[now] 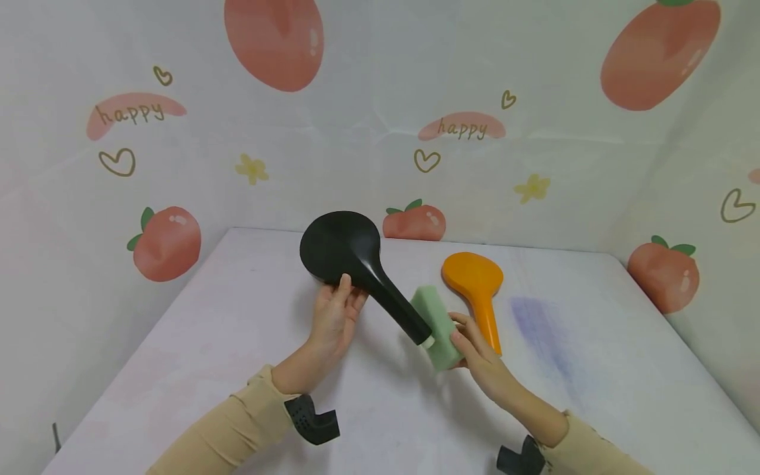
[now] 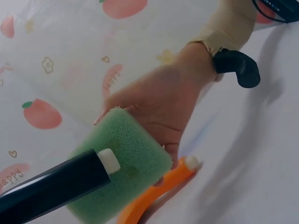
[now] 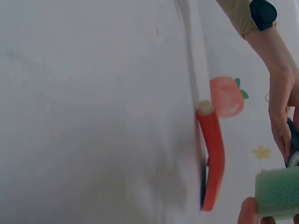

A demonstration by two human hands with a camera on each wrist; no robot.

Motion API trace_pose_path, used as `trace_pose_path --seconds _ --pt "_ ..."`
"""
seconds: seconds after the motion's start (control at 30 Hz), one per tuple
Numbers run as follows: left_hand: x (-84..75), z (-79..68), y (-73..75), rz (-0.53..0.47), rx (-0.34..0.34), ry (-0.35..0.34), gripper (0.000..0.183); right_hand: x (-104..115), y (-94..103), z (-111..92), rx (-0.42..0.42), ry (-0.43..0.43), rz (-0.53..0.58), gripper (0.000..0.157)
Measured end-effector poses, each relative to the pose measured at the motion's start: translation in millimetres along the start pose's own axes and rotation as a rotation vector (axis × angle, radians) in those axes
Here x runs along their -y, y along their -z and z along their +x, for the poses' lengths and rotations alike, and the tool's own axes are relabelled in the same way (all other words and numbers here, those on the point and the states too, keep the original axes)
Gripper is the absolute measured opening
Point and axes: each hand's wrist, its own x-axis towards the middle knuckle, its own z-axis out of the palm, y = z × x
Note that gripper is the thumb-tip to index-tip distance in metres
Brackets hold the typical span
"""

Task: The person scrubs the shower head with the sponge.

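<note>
My left hand [image 1: 334,320] holds a black shower head [image 1: 341,245] under its round head, with the thumb on the near edge. Its handle slants down to the right and ends in a white threaded tip [image 2: 109,161]. A pale green sponge [image 1: 439,330] is pinched in my right hand [image 1: 483,369], fingers on its right side. In the head view the handle's tip overlaps the sponge's broad face. The left wrist view shows the tip in front of the sponge [image 2: 131,144]. Only fingertips [image 3: 248,212] of the right hand appear beneath the sponge in the right wrist view.
An orange shower head [image 1: 473,272] lies on the white table [image 1: 208,343], behind the right hand, its handle toward me. A blue-violet smudge [image 1: 540,336] marks the tabletop further right. A white backdrop [image 1: 356,152] printed with fruit rises behind the table.
</note>
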Motion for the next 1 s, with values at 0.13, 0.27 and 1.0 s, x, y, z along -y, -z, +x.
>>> trace_pose_path --seconds 0.13,0.27,1.0 --pt "3.4 2.6 1.3 0.067 0.007 0.008 0.029 -1.5 3.4 1.7 -0.042 0.067 -0.076 0.038" --pt "8.0 6.7 4.1 0.16 0.032 0.035 0.034 -3.4 5.4 3.1 -0.094 0.098 -0.179 0.037" --pt "27.1 32.8 14.3 0.476 0.023 0.15 0.037 -11.5 23.4 9.4 -0.237 0.163 -0.345 0.036"
